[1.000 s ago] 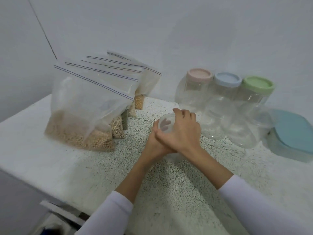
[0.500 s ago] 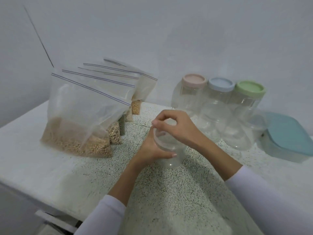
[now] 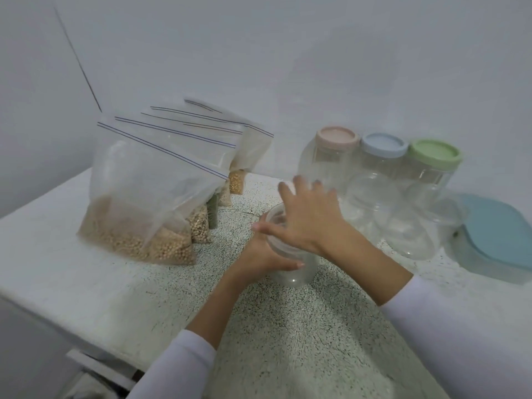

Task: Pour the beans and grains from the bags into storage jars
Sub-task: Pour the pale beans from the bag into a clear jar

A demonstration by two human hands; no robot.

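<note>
The left hand [image 3: 260,254] is gripping the side of a small clear jar [image 3: 290,254] that is standing upright on the speckled table [image 3: 288,341], its thumb curling across the jar's near wall. The right hand [image 3: 309,214] is now spreading flat above the jar's mouth, fingers straightening and splayed, holding nothing that can be made out; half a second ago those fingers were pinching at the rim, and a second ago they were cupped over the top. No lid is visible on the jar or in either hand, though motion blur is softening this area, so whether a clear lid has come off cannot be told. Judged from this, the jar is being readied for filling and no pouring has begun. To the left, well apart from the jar, zip bags [image 3: 149,203] of beans and grains are standing sealed in a row. Behind the right hand, three lidded jars, pink [image 3: 336,136], blue [image 3: 384,145] and green [image 3: 434,154], are waiting beside a teal-lidded container [image 3: 501,234].
</note>
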